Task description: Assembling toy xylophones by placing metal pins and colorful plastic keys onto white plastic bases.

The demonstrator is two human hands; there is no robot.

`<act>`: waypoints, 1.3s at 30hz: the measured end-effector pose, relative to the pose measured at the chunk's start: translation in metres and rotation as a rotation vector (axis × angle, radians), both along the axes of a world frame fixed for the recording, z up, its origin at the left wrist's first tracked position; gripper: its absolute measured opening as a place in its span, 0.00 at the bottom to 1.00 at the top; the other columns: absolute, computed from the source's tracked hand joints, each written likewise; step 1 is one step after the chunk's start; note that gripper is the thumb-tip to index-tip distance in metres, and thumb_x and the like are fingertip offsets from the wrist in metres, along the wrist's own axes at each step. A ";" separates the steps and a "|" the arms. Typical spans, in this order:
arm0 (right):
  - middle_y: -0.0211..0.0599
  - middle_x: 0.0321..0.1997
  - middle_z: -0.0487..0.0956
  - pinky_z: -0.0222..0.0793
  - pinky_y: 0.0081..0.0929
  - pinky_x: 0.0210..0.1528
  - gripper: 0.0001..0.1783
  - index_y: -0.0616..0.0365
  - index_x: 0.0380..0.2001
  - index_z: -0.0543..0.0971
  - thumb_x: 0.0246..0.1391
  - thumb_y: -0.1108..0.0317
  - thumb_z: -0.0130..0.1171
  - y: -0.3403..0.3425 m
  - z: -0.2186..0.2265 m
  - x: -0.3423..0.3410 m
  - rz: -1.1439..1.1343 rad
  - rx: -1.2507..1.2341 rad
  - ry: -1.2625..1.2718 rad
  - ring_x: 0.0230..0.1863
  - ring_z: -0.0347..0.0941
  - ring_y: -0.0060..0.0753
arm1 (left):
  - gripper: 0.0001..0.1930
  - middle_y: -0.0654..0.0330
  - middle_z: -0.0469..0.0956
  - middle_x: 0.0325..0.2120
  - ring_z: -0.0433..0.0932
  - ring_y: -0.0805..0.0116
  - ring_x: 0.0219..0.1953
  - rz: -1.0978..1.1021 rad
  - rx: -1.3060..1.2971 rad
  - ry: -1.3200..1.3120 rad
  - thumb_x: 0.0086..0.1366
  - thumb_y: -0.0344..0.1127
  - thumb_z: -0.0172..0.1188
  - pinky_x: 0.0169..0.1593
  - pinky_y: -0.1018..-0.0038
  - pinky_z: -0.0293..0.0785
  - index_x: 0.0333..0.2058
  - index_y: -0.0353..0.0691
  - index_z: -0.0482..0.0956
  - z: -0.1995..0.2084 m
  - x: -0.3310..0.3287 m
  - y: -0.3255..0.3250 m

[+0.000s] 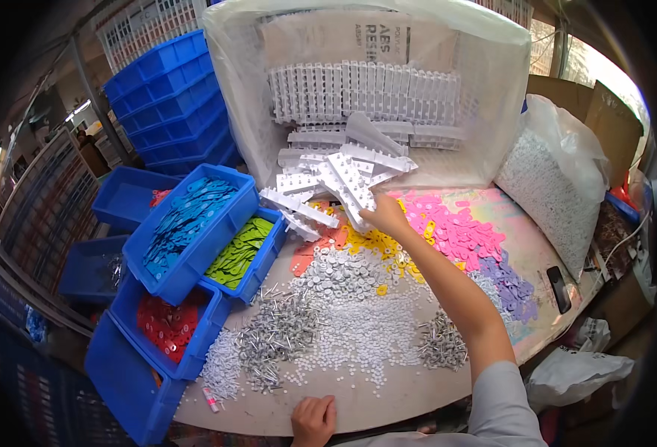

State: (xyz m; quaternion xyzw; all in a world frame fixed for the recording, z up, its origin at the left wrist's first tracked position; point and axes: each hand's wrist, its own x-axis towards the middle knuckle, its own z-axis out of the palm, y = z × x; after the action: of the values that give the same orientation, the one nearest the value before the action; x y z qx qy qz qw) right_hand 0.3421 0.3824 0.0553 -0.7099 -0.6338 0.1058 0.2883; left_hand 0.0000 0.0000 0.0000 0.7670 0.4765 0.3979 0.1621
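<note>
Reaching far across the table, my right hand (385, 214) is closed on the near end of a long white plastic strip (347, 185) with rows of small studs. The strip slants over a loose pile of similar white strips (298, 181). Yellow plastic pieces (377, 242) lie just under this hand, and pink pieces (455, 227) spread to its right. At the table's front edge rests my left hand (313, 419), its fingers curled in with nothing visible in them. Small white pieces (365, 335) are scattered beyond it, beside a heap of metal pins (276, 335).
Blue bins (194, 223) with blue, green and red pieces stand at the left, below stacked blue crates (168, 104). A plastic-lined container (485, 119) holds rows of white strips at the back. On the right are a filled clear bag (552, 171) and a phone (558, 289).
</note>
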 end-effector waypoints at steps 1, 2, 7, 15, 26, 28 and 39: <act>0.64 0.42 0.85 0.79 0.50 0.47 0.38 0.70 0.54 0.82 0.48 0.48 0.67 -0.009 0.012 0.001 -0.031 -0.037 0.007 0.41 0.85 0.57 | 0.04 0.53 0.81 0.26 0.81 0.52 0.29 0.007 0.010 0.001 0.62 0.25 0.67 0.34 0.59 0.75 0.36 0.37 0.85 0.003 0.004 0.002; 0.67 0.41 0.84 0.78 0.52 0.46 0.38 0.70 0.54 0.82 0.47 0.48 0.68 -0.019 0.024 0.001 -0.061 -0.074 0.014 0.39 0.85 0.57 | 0.03 0.53 0.81 0.26 0.81 0.52 0.30 0.014 0.020 0.003 0.62 0.24 0.67 0.34 0.60 0.75 0.35 0.37 0.85 0.004 0.008 0.004; 0.58 0.39 0.86 0.83 0.45 0.39 0.30 0.70 0.49 0.82 0.54 0.52 0.65 -0.059 0.045 -0.015 -0.047 -0.110 0.177 0.38 0.87 0.50 | 0.04 0.53 0.80 0.26 0.80 0.55 0.29 0.046 -0.096 -0.114 0.63 0.24 0.66 0.34 0.63 0.75 0.37 0.35 0.85 0.011 -0.004 0.006; 0.54 0.55 0.81 0.86 0.39 0.39 0.39 0.52 0.74 0.55 0.66 0.56 0.56 -0.174 0.048 -0.054 0.407 -0.406 1.343 0.44 0.86 0.47 | 0.19 0.55 0.83 0.45 0.80 0.63 0.48 -0.007 -0.289 -0.544 0.71 0.31 0.63 0.53 0.69 0.74 0.59 0.38 0.76 0.018 0.012 0.017; 0.45 0.50 0.83 0.79 0.37 0.52 0.24 0.59 0.65 0.70 0.74 0.57 0.51 -0.382 0.009 -0.117 0.664 -0.815 1.208 0.49 0.84 0.39 | 0.32 0.55 0.75 0.57 0.77 0.70 0.55 0.023 -0.635 -1.178 0.72 0.32 0.62 0.57 0.71 0.75 0.70 0.37 0.60 0.044 0.034 0.041; 0.51 0.45 0.85 0.78 0.41 0.53 0.20 0.60 0.57 0.79 0.74 0.57 0.52 -0.386 0.015 -0.105 0.507 -0.472 0.621 0.47 0.84 0.50 | 0.27 0.57 0.78 0.53 0.79 0.71 0.51 -0.034 -0.681 -1.095 0.71 0.26 0.62 0.56 0.72 0.77 0.65 0.36 0.65 0.040 0.042 0.039; 0.41 0.46 0.80 0.70 0.43 0.55 0.11 0.59 0.40 0.83 0.52 0.77 0.69 -0.333 -0.025 -0.018 -0.001 0.187 -0.172 0.51 0.74 0.50 | 0.36 0.46 0.75 0.58 0.78 0.55 0.60 -0.087 -0.695 -0.443 0.68 0.32 0.69 0.61 0.63 0.75 0.70 0.32 0.62 -0.006 0.053 0.039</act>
State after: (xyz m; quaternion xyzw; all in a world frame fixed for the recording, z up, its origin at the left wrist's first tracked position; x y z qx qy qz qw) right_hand 0.3236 0.0490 0.0298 -0.6868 -0.6628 -0.0154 0.2978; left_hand 0.0533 0.0394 -0.0055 0.5819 0.5033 0.3617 0.5266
